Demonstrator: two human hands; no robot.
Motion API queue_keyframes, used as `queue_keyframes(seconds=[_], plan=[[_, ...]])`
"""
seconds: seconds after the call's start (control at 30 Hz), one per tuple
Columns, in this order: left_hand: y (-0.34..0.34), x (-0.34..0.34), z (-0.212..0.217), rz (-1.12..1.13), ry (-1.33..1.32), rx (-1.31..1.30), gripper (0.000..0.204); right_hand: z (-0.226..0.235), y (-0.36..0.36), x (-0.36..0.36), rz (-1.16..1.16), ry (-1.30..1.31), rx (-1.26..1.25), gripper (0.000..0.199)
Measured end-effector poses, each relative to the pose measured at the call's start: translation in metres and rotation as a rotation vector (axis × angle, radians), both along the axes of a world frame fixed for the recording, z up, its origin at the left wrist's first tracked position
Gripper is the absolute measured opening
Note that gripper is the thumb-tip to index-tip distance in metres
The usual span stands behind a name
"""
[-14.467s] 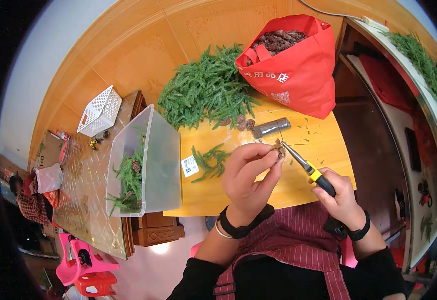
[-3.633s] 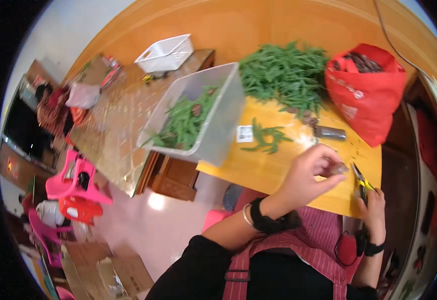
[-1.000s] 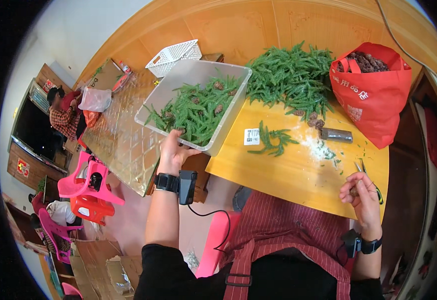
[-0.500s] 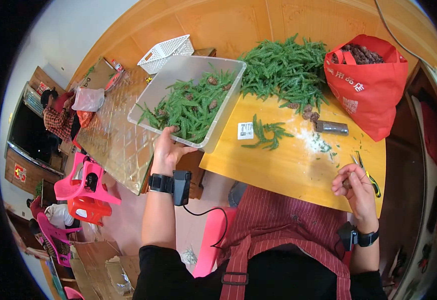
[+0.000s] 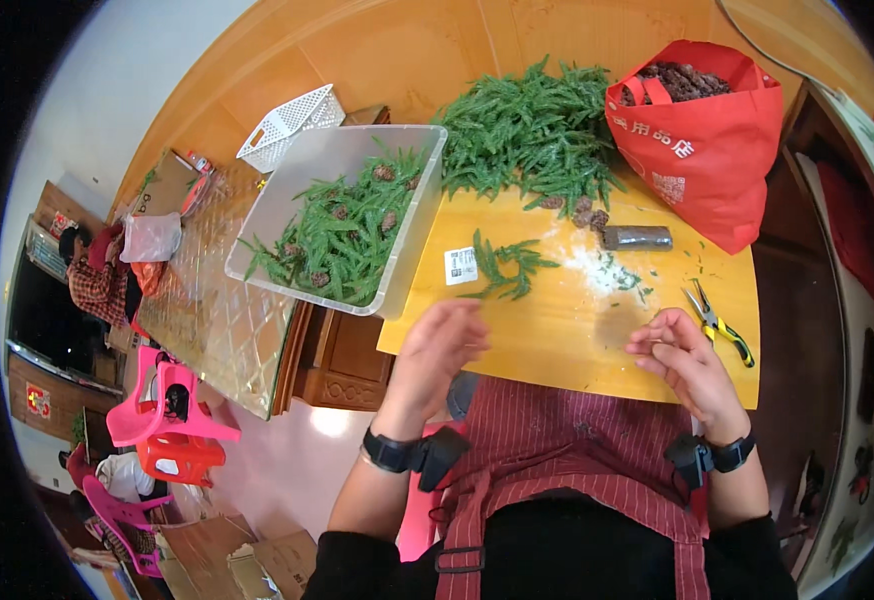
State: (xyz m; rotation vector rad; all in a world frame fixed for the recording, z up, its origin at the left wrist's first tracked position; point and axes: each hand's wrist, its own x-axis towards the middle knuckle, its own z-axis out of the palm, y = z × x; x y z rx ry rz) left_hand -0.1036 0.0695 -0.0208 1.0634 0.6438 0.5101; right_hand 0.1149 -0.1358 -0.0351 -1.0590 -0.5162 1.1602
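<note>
My left hand [image 5: 444, 345] hovers over the table's near left edge, slightly blurred, its fingers loosely bent with nothing visible in them. Over the near right part, my right hand [image 5: 690, 362] has thumb and fingers drawn together; whatever they hold, if anything, is too small to make out. A green artificial pine sprig [image 5: 510, 268], bent into a curve, lies beyond my hands beside a white label [image 5: 460, 265]. Pliers with yellow and black handles [image 5: 719, 325] rest right of my right hand. Farther back are several pine cones [image 5: 584, 216] and a dark wrapped cylinder [image 5: 637, 238].
A translucent bin [image 5: 412, 225] of pine sprigs and cones stands left. Behind the yellow table [image 5: 567, 345] work area is a heap of green sprigs [image 5: 527, 130]. A red bag [image 5: 702, 150] of cones stands back right. White powder [image 5: 589, 262] and green clippings lie scattered.
My left hand has let go of the bin's near edge and moved right, over the table. My right hand has shifted slightly left; the small brown thing in its fingers no longer shows.
</note>
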Motion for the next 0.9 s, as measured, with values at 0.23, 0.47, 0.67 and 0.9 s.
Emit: queue_keyframes(seconds=[0.23, 0.47, 0.67, 0.9], plan=[[0.048, 0.083, -0.049, -0.189, 0.395, 1.353, 0.026, -0.015, 0.003, -0.015, -0.071, -0.022, -0.037, 0.033], [0.053, 0.119, -0.066, -0.121, 0.684, 1.358, 0.029, -0.028, -0.010, -0.016, -0.030, 0.380, -0.098, 0.032], [0.048, 0.106, -0.051, -0.301, 0.111, 0.605, 0.032, -0.021, -0.010, -0.020, -0.227, 0.320, -0.014, 0.026], [-0.015, 0.096, 0.000, -0.290, -0.160, -0.012, 0.031, 0.010, -0.014, -0.019, -0.128, -0.013, -0.034, 0.027]])
